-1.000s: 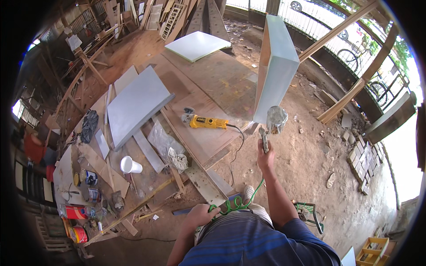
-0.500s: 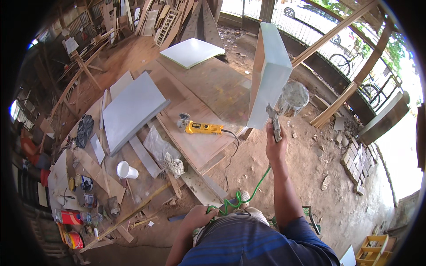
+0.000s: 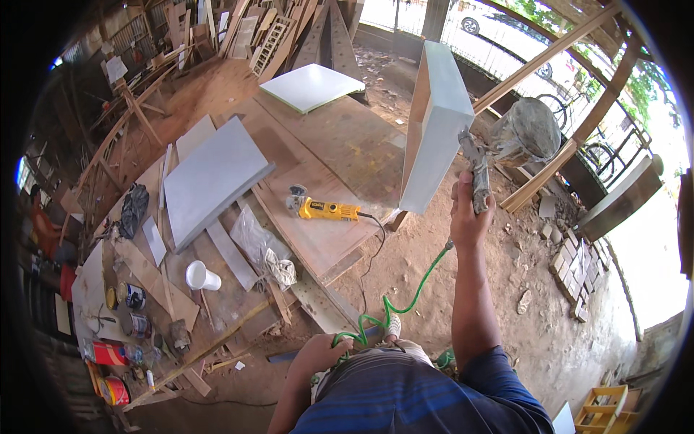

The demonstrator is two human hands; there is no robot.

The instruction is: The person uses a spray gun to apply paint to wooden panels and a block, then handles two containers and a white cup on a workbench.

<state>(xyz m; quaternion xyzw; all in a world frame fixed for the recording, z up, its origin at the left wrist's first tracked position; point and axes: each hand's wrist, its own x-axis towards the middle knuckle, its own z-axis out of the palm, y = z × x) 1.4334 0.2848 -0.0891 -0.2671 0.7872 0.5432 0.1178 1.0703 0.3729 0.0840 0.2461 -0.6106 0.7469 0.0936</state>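
I see the left hand (image 3: 323,353) clamped on the green coiled hose (image 3: 405,311), probably controlling slack. The right hand (image 3: 473,213) grips the spray gun (image 3: 478,177), its cup (image 3: 529,130) outboard, presumably clearing the pale upright box (image 3: 439,137) beyond.

Open-sided woodwork wkshp: dirt flr (image 3: 397,271), planks (image 3: 290,37) leaning at back, yellow grinder (image 3: 325,210) on desk (image 3: 340,130), tins (image 3: 135,295) L, spray gun (image 3: 478,173) w/ hose (image 3: 421,287).

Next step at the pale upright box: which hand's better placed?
Right hand, I'd say: it's raised near the box, gripping the spray gun. Left hand sits low at the waist, on the green hose.
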